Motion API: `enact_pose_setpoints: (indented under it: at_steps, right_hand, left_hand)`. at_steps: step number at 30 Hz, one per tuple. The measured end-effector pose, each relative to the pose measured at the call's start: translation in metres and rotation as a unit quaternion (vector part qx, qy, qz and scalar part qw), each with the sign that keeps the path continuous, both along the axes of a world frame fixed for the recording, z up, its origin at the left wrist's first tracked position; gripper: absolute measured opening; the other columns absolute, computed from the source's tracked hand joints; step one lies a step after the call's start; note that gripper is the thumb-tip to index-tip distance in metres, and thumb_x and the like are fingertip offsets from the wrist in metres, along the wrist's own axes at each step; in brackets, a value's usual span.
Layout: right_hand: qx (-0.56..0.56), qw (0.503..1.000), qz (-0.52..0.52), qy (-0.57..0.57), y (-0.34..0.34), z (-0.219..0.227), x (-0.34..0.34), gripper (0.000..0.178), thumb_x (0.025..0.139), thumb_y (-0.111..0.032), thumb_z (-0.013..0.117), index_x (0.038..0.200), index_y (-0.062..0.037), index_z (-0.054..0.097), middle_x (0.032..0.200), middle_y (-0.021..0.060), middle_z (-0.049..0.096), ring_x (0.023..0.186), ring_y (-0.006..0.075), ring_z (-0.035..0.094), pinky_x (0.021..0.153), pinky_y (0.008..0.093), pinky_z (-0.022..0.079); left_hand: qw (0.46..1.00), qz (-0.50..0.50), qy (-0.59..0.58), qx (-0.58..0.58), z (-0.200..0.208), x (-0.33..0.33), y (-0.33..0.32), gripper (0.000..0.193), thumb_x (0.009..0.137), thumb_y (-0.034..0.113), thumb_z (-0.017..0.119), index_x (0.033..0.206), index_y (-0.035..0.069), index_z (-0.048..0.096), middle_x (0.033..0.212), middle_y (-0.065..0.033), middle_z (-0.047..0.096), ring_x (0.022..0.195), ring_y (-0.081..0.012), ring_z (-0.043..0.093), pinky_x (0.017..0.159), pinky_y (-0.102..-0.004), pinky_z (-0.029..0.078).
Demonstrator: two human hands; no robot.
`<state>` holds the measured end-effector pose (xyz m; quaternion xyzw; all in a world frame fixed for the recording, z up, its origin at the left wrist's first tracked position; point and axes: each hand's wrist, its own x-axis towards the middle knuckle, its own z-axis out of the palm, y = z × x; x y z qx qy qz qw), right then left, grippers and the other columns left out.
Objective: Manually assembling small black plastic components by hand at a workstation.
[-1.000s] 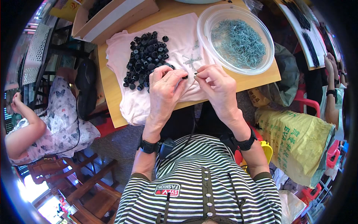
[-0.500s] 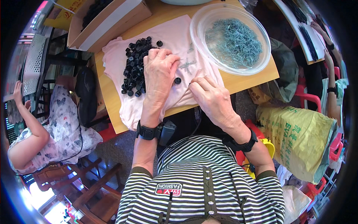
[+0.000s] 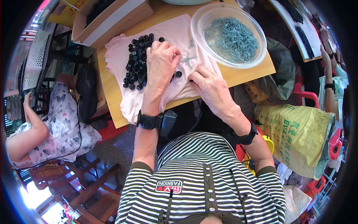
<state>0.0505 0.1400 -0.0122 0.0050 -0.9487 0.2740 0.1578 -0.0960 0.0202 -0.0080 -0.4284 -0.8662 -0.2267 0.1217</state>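
My left hand [image 3: 161, 67] hovers at the right edge of a heap of small round black plastic caps [image 3: 140, 67] on a pink cloth [image 3: 119, 48]. Its thumb and fingers are pinched together; whatever they may hold is hidden. My right hand [image 3: 214, 89] is closed at the cloth's near right part, and a small dark piece, perhaps a cap, shows at its fingertips. Between the hands lies one loose black cap [image 3: 178, 74]. A few grey screws [image 3: 188, 61] rest on the cloth beyond it.
A clear round plastic tub [image 3: 257, 61] full of grey screws stands at the table's right. At the back left sits a cardboard box [image 3: 112, 24] with dark contents. A yellow woven sack [image 3: 291, 138] is at right. Other people sit on both sides.
My right hand has shifted slightly, its fingers less curled, baring the dark piece at the tips. My left hand stays near the heap, still pinched. The whole view has shifted a little.
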Motion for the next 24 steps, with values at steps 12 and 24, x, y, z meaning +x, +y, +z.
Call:
enact_pose_setpoints:
  at_steps: [12, 24]
  right_hand:
    - [-0.239, 0.97, -0.029, -0.021, 0.017, 0.001, 0.01, 0.017, 0.081, -0.002, 0.065, 0.098, 0.0013, 0.063, 0.09, 0.0114, 0.066, 0.078, 0.0259, 0.066, 0.07, 0.0338, 0.053]
    - [-0.819, 0.551, 0.056, -0.15, 0.018, 0.0, 0.014, 0.025, 0.091, -0.009, 0.065, 0.114, 0.0006, 0.063, 0.098, 0.0088, 0.069, 0.083, 0.0098, 0.065, 0.069, 0.0203, 0.056]
  left_hand:
    - [0.964, -0.02, -0.229, 0.131, 0.033, 0.043, -0.02, 0.004, 0.081, 0.004, 0.067, 0.084, 0.002, 0.064, 0.082, -0.0044, 0.065, 0.08, -0.0144, 0.061, 0.077, -0.0273, 0.047]
    - [0.874, -0.039, -0.372, 0.31, 0.031, 0.082, -0.037, 0.01, 0.08, -0.001, 0.07, 0.09, -0.002, 0.069, 0.08, -0.0039, 0.066, 0.075, -0.0092, 0.06, 0.071, -0.0216, 0.048]
